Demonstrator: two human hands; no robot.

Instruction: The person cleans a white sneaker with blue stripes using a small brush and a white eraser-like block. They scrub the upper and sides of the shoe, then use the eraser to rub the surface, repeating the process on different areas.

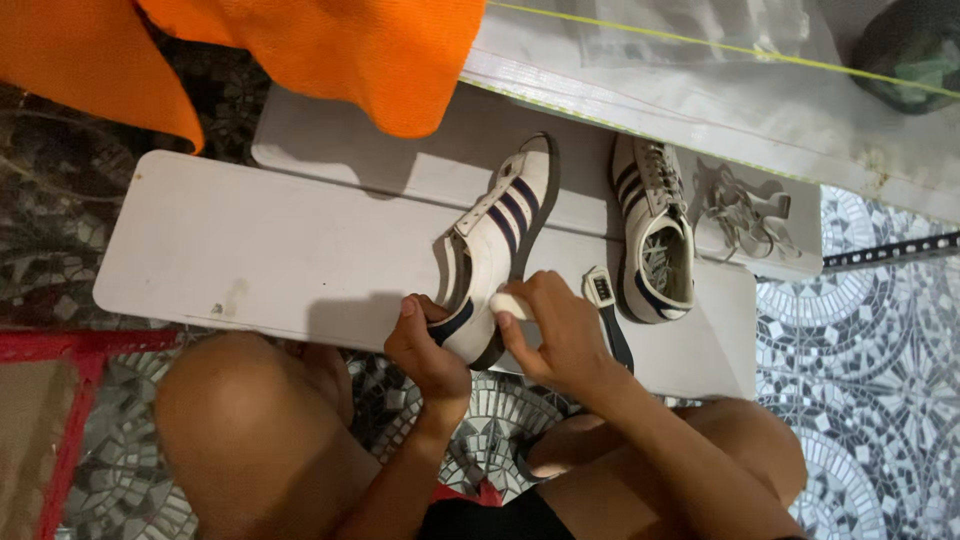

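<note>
A white sneaker [497, 235] with dark blue stripes lies tilted on its side on a white board [250, 250]. My left hand [428, 352] grips its heel end. My right hand [558, 330] holds a small white eraser-like block [510, 304] against the shoe's side near the heel. The matching second sneaker [652, 228] stands upright to the right, its laces removed. My bare knees show at the bottom of the view.
A dark brush or strap-like tool [606, 312] lies between the two shoes. Loose grey laces [740, 210] rest on a second white board behind. An orange cloth [330, 50] hangs at top left. Mosaic tile floor [880, 330] surrounds the boards.
</note>
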